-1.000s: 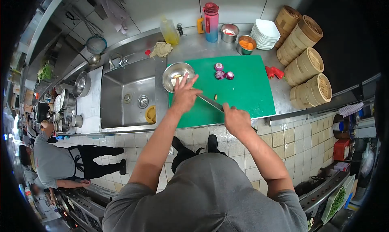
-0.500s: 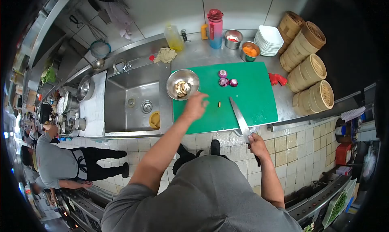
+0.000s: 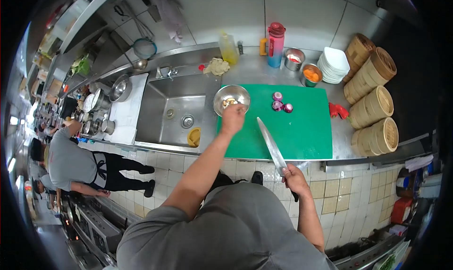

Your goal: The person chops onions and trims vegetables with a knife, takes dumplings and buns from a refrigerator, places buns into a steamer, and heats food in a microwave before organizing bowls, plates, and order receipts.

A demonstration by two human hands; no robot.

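Restaurant kitchen: steel sink (image 3: 177, 110), bamboo steamers (image 3: 373, 107), aproned co-worker (image 3: 78, 164).

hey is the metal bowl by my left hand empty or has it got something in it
Not empty: pale and brown pieces show inside the bowl.

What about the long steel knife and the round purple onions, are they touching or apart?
Apart. The head view shows green cutting board between the long steel knife's tip and the purple onions.
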